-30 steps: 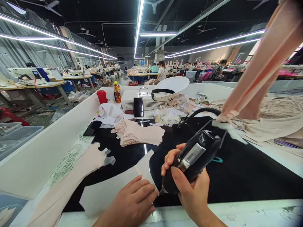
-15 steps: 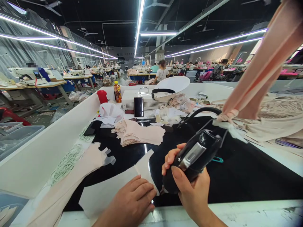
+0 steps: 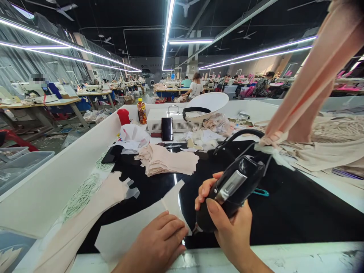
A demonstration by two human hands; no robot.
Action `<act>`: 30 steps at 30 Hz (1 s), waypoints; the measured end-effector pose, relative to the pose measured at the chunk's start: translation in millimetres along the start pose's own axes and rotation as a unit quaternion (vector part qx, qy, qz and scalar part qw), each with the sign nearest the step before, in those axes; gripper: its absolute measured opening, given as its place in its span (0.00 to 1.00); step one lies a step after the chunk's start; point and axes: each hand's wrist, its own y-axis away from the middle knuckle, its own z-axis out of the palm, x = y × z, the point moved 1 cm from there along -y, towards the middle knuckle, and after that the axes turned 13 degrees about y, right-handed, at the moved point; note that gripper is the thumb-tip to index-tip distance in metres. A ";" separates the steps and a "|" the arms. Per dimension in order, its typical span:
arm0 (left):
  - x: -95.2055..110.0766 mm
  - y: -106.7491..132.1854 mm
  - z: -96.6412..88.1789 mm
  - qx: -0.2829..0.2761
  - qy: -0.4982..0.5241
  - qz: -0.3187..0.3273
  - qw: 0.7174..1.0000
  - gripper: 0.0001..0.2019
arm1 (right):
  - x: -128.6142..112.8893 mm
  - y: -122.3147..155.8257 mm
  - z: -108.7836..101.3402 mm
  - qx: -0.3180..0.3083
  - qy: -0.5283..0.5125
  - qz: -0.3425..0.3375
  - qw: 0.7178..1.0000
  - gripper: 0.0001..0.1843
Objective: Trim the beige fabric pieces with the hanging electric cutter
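My left hand [image 3: 162,240] lies with fingers stretched out over the right end of a thin white cut piece [image 3: 127,227], pressing it on the black work surface [image 3: 284,212]. In my right hand [image 3: 231,231] is a black corded handheld power tool [image 3: 234,189], held tilted with its narrow tip down near the piece's right edge. The tip is partly hidden by the tool and is close to my left fingertips. A pale pink fabric strip [image 3: 307,83] is tied around the tool's upper end and runs up out of view. Beyond my hands sits a stack of pale pink fabric pieces [image 3: 167,161].
Long pale fabric [image 3: 82,223] lies at the left by green-white cord bundles [image 3: 82,195]. A teal snips-like item [image 3: 261,192] rests right of the tool. Behind stand a phone [image 3: 167,129], a vented white box [image 3: 155,120], a bottle [image 3: 141,111] and a visor [image 3: 210,106].
Almost nothing differs. The tool and my right hand have shifted very slightly, and the tied strip sways a little to the left. My left hand stays on the white piece.
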 end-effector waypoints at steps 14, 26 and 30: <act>-0.3 0.3 -2.2 -0.001 0.006 0.006 1.000 0.15 | 1.9 -5.8 1.4 0.016 0.008 0.009 1.000 0.19; 0.0 0.8 -0.6 -0.005 0.005 0.001 1.000 0.14 | 1.2 -7.0 6.7 0.021 0.035 0.007 0.999 0.16; 0.2 0.3 -1.4 -0.007 0.003 0.009 1.000 0.13 | 1.5 -6.5 6.0 0.021 0.024 0.016 0.999 0.18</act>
